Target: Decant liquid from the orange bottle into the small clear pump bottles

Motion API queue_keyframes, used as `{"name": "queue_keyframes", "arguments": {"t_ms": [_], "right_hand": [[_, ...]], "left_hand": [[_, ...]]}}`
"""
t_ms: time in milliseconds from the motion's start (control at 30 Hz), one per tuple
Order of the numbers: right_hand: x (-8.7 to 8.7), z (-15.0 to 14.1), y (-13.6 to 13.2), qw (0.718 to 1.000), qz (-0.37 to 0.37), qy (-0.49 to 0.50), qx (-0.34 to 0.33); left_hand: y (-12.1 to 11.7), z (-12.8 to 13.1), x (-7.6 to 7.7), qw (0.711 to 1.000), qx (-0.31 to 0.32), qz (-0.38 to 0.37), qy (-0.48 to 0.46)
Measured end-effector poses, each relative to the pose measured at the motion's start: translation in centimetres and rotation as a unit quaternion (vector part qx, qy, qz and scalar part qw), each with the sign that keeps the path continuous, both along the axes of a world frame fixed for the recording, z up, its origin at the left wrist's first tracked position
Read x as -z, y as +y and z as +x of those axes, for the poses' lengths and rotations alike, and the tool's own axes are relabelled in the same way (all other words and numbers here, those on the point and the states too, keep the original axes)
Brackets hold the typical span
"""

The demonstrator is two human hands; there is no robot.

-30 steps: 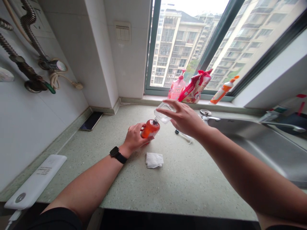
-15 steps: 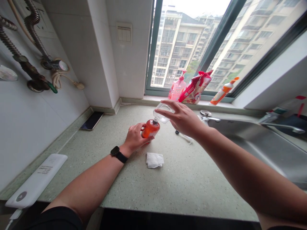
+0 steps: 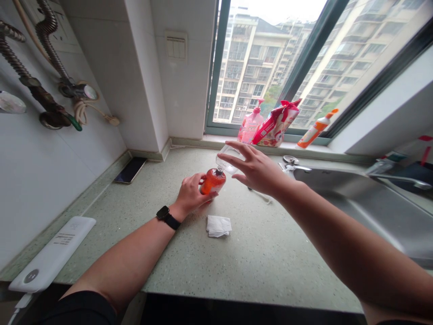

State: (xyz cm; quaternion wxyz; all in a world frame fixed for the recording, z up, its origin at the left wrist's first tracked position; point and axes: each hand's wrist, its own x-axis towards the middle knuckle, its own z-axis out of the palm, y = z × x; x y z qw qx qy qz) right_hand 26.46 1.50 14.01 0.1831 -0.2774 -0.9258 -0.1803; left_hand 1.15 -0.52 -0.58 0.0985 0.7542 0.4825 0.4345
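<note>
1. Plainly, the left hand (image 3: 192,194) has its fingers curled around a translucent orange bottle (image 3: 213,183) with a rounded shoulder and a dark narrow mouth; the thumb presses along its near side.
2. The right hand (image 3: 262,174) has its index and middle fingers spread over a clear, hard-walled bottle (image 3: 223,159), the thumb apart from them by its lower edge.
3. Ahead of the left fingertips, the clear bottle tips mouth-down over the orange one's neck; glossy, see-through walls make it hard to tell whether the two mouths touch.
4. Under the right hand lies a slim white pump tube (image 3: 264,197), partly covered by that hand.
5. Nearer the body than the left fingers sits a soft, folded white tissue (image 3: 218,225), creased and roughly square, on a smooth, speckled pale-green countertop (image 3: 270,266).
6. Behind those fingers, a black smartwatch (image 3: 163,213) with a squarish face circles the wrist.
7. Beyond the right fingers, on the sill, stand a pink pump bottle (image 3: 249,127) and a glossy red pouch (image 3: 277,125) with a crumpled top.
8. To the right of the right fingers gleams a brushed-metal sink (image 3: 341,189).
</note>
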Motion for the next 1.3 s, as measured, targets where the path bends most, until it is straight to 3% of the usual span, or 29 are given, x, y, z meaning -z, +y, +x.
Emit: {"name": "queue_keyframes", "arguments": {"t_ms": [400, 1300], "right_hand": [[0.3, -1.0, -0.2, 0.999, -0.002, 0.043, -0.014], [0.5, -2.5, -0.7, 0.998, 0.024, 0.042, -0.041]], "left_hand": [[0.0, 0.1, 0.0, 1.000, -0.007, -0.008, -0.006], [-0.3, 0.2, -0.2, 0.998, -0.011, -0.029, -0.052]]}}
